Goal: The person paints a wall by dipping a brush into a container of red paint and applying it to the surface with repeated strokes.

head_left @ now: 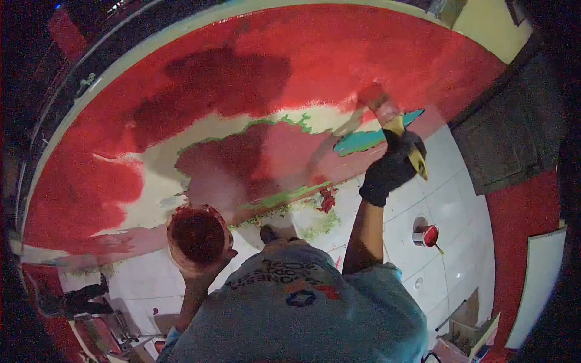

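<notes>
My right hand, in a dark glove, is wrapped round the wooden handle of a wide paintbrush. The brush's red, blurred bristles are at the painted wall, just above a blue-green patch. My left hand holds a round container of dark red paint from its lower right side, at the lower left of the wall. The container's body hides most of the left fingers. Between the red areas runs a cream band, with green-edged shapes below it.
On the white tiled floor at the right stands a small open can with red paint and a thin stick. A dark panel is at the right. Paint splashes mark the floor by the wall's base. Boards and other items lie at both lower corners.
</notes>
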`<state>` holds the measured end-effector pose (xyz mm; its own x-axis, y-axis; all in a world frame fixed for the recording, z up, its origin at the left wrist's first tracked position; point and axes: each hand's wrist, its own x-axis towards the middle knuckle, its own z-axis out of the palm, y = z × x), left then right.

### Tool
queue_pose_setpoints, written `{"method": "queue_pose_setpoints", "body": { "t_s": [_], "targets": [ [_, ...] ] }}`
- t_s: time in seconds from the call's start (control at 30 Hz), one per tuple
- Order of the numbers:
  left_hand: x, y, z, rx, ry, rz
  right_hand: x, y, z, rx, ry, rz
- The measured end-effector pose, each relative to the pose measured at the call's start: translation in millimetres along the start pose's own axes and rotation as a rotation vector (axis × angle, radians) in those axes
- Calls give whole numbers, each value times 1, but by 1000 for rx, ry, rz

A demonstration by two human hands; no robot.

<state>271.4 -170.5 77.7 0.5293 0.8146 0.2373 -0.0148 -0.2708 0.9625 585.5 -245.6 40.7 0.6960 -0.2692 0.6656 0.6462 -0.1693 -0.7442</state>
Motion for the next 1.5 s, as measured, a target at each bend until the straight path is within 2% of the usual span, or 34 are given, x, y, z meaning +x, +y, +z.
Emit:
{"method": "queue_pose_setpoints", "body": {
  "t_s": [0.03, 0.07, 0.13, 0.2, 0.27, 0.3, 0.33, 0.4, 0.43, 0.47, 0.53, 0.57, 0.6, 0.67, 0.7, 0.77, 0.8, 0.83, 0.87, 1.0, 1.07, 1.1, 1.13, 1.17, 1.2, 1.27, 1.3, 1.33, 1.37, 1.4, 1.43, 1.47, 1.5],
  "targets": [
    [0, 0, 1, -49, 7, -15, 0, -14, -1, 307, 72, 323],
    [0, 0, 1, -95, 13, -37, 0, -15, 1, 307, 72, 321],
    [0, 0, 2, -184, 19, -91, -2, -12, 5, 509, 12, 202],
    [0, 0, 2, -278, 21, -138, 3, 0, 4, 452, 24, 164],
    [0, -1, 2, -378, 32, -168, 7, 0, 1, 257, 81, 176],
    [0, -1, 2, -425, 41, -189, 4, 3, 5, 447, 173, 144],
    [0, -1, 2, -470, 48, -214, 0, -1, 5, 447, 169, 144],
    [-2, -10, -3, -515, 56, -239, -13, -13, 4, 135, -157, -2],
    [-3, -26, -11, -226, 20, -110, -22, -16, 1, 68, -225, 154],
    [-1, -32, -13, 63, -13, 19, -27, -11, -2, 72, -222, 149],
    [-1, -27, -8, 45, -3, -8, -33, 0, -7, 30, -72, 127],
    [-2, -23, -7, 29, 4, -38, -10, -6, -13, -79, -270, -44],
    [-4, -26, -8, 30, -1, -44, -4, 4, -8, -86, -271, -40],
    [-4, -34, -11, 161, 9, -34, 3, 26, 5, 488, -33, 225],
    [-2, -29, -7, 156, 10, -27, 6, 26, 3, 267, 21, 91],
    [-2, -17, -2, -173, 6, -94, 2, 19, 7, 316, 72, 114],
    [-3, -19, -4, -169, 10, -100, -4, 13, 7, 350, 122, 147],
    [-3, -25, -6, -66, 34, -24, -10, 4, 9, 192, 42, 88],
    [-2, -29, -6, 34, 57, 58, -15, -20, 7, 189, -111, 165],
    [-2, -31, -4, -146, 97, -35, -23, -34, 1, 272, -69, 212],
    [0, -25, -1, 107, 91, -61, -19, -24, 2, 306, -32, 247],
    [1, -15, 4, 106, 87, -60, -13, -10, 9, 353, 20, 237],
    [1, -1, 10, -143, 109, -181, -8, 4, 12, 403, 72, 222],
    [2, 7, 13, -392, 132, -298, -4, 17, 9, 255, 61, 168],
    [3, -2, 5, -396, 137, -288, -5, 26, 10, 265, 61, 163],
    [0, -33, -18, 606, -237, 165, -12, 36, 8, 282, 207, 215],
    [-4, -38, -15, 607, -237, 160, -14, 5, 7, 248, 183, 139],
    [-8, -41, -9, 255, -41, 2, -28, 7, 4, -22, -35, 163],
    [-9, -42, -5, -98, 151, -152, -35, -11, 5, 151, -168, 176],
    [-8, -41, -4, -98, 148, -149, -55, -7, 3, 69, -302, 198],
    [-7, -39, -4, -147, 99, -157, -64, -19, -3, 164, -388, 153],
    [-8, -38, -4, -196, 52, -169, -63, -34, -17, 131, -643, 377],
    [-8, -44, -6, -196, 54, -169, -59, -42, -22, 132, -645, 377]
  ]
}}
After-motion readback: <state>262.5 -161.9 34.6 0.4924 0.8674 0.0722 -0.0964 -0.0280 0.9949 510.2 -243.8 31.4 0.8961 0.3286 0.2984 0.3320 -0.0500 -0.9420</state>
